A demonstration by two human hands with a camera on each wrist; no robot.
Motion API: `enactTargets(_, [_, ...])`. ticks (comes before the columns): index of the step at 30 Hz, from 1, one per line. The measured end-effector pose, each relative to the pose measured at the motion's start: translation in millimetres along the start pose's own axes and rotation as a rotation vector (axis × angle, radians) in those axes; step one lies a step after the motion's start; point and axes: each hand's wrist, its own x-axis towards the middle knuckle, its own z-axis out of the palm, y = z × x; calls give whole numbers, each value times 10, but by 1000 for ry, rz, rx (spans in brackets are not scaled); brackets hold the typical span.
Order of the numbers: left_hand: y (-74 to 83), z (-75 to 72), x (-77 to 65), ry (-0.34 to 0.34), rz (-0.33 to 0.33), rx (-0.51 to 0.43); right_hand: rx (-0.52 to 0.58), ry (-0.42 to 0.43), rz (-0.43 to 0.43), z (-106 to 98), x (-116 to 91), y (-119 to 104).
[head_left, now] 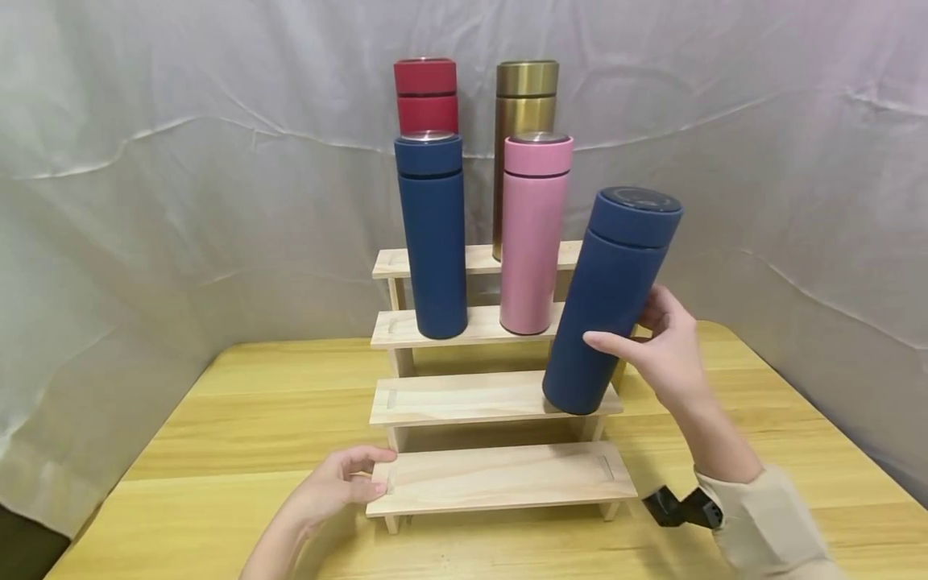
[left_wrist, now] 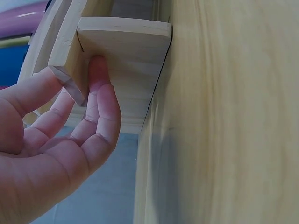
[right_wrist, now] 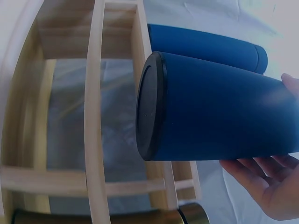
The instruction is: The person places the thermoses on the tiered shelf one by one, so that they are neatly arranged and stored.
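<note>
My right hand grips a dark blue thermos bottle, thumb across its front and fingers behind. The bottle leans, top to the right, its base over the right end of the second-lowest step of a wooden stepped display stand; I cannot tell whether they touch. My left hand holds the left end of the lowest step. In the left wrist view the thumb lies on one side of the board, with fingers on the other. In the right wrist view the held bottle's dark base shows.
Another blue bottle and a pink bottle stand on the second-highest step. Behind them are a red bottle and a gold bottle. A dark gold bottle shows at the right wrist view's lower edge. Grey cloth hangs around the table.
</note>
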Motion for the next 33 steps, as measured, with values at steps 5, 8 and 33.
enactTargets(5, [15, 4, 4, 1, 2, -15, 48, -24, 4, 131, 14, -32])
enactTargets(8, [19, 8, 7, 8, 0, -29, 83, -35, 9, 219, 28, -54])
enactTargets(33, [18, 8, 11, 3, -5, -35, 303, -107, 10, 1041, 109, -214])
